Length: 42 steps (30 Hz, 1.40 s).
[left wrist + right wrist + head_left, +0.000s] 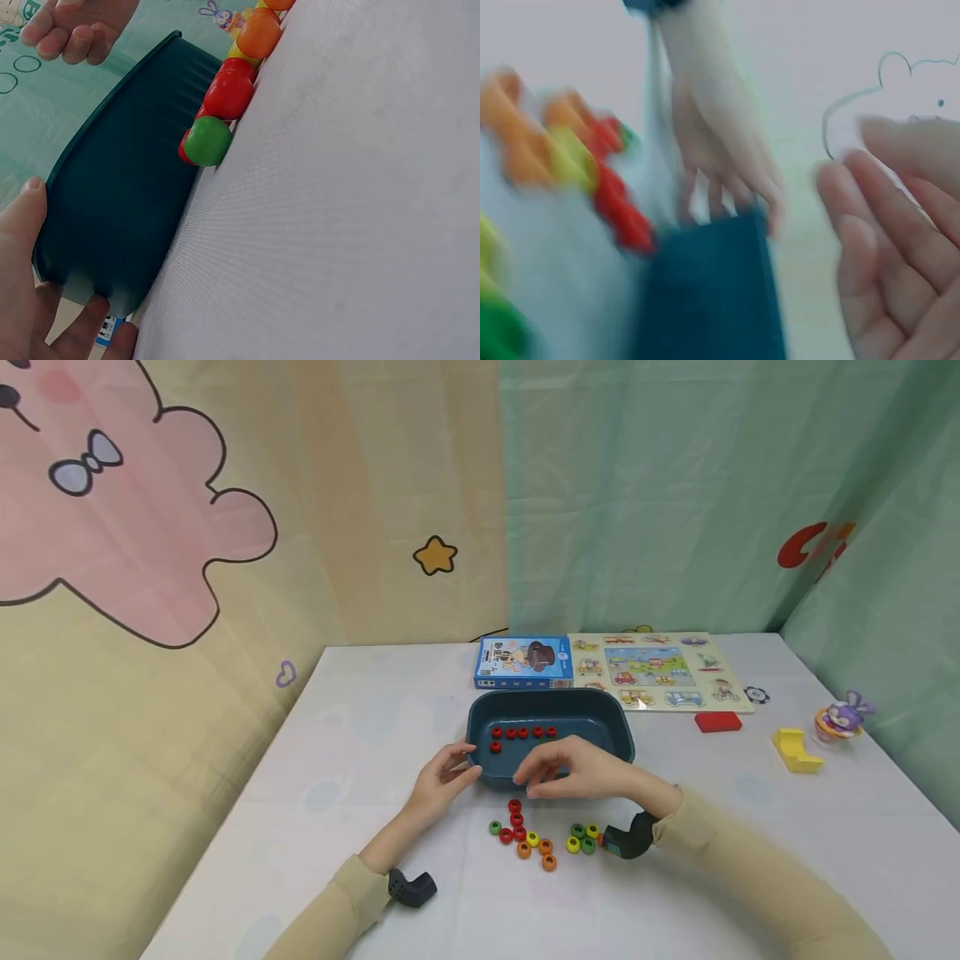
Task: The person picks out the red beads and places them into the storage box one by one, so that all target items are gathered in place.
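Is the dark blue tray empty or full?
Neither: the head view shows red beads on the floor of the tray, with bare space around them. The right hand hides part of it.

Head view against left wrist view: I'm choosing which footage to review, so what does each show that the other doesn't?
Only the head view shows the red beads inside the tray, the puzzle board and the red block.

Only the left wrist view shows the circle outlines on the green curtain.

Both show the left hand, the right hand, the tray, loose beads outside it and the rabbit toy.
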### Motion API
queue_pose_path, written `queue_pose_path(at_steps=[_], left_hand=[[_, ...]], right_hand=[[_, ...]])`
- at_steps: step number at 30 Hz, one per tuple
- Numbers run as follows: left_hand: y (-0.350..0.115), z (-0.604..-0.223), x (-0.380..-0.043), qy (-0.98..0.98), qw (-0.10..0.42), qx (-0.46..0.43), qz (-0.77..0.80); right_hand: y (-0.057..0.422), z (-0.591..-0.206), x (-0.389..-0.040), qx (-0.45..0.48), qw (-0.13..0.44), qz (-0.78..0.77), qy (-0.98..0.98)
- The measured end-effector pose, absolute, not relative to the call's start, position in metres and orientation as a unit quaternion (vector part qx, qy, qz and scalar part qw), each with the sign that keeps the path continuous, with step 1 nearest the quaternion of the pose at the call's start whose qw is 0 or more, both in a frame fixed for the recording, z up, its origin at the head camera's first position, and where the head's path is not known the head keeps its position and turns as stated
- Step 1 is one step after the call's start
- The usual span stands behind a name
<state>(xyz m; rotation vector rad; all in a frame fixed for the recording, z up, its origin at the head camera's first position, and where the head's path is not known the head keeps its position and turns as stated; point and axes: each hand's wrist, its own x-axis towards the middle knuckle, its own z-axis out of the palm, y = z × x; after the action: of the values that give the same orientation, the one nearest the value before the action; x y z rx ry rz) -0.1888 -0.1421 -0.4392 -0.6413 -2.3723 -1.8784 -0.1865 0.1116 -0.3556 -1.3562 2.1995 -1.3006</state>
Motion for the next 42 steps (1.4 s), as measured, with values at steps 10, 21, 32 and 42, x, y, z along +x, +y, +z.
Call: queue_pose_path(at_steps=[10,21,32,42], left_hand=[[-0.142,-0.440,-0.190,-0.770,0.033,-0.209,-0.602],[-0.143,-0.439,-0.190,-0.772,0.019,-0.205,-0.601],[-0.143,-0.439,-0.191,-0.768,0.019,-0.208,-0.605],[-0.142,-0.439,-0.190,-0.772,0.021,-0.206,-0.600]], right_hand=[[0.103,-0.404,-0.164,-0.449,0.102,-0.483,0.744],[0.103,-0.452,-0.182,-0.399,0.082,-0.452,0.794],[0.101,-0.458,-0.182,-0.388,0.059,-0.426,0.815],[0.102,-0.459,-0.180,-0.355,0.039,-0.411,0.839]])
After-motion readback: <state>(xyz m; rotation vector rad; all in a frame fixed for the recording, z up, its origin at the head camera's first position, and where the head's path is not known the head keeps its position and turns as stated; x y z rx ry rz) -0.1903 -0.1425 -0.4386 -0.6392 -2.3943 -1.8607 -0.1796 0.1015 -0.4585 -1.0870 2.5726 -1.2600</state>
